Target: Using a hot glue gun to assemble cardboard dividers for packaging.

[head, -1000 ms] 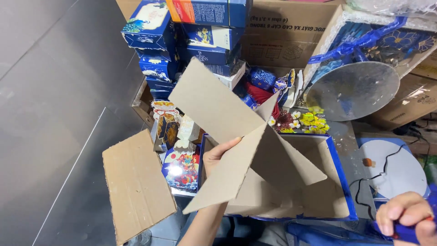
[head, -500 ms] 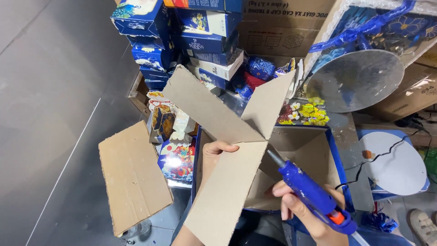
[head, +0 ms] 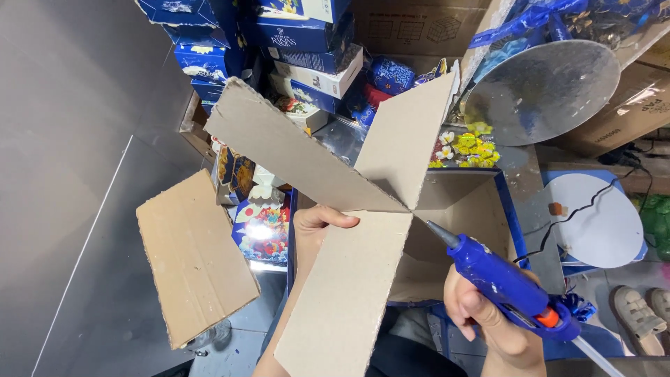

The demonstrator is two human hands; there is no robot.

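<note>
My left hand [head: 315,230] grips a cross-shaped assembly of brown cardboard panels [head: 349,209], fingers curled over the edge of the lower panel. Its upper panels fan out to the upper left and upper right. My right hand [head: 488,324] holds a blue glue gun [head: 506,286] with an orange trigger. The gun's metal nozzle [head: 440,232] points up-left, close to the centre joint where the panels meet. A white glue stick juts from the gun's rear at the lower right.
A loose cardboard sheet [head: 192,258] lies at the left. Blue printed boxes [head: 279,42] are stacked at the back. A silver round board [head: 544,91], yellow flower decorations [head: 464,146], a white disc [head: 597,220] with a black cord, brown cartons and white shoes [head: 642,311] surround the area.
The right hand came up from the lower right with the glue gun and brought its nozzle to the centre joint. The cardboard cross rose and now fills more of the view.
</note>
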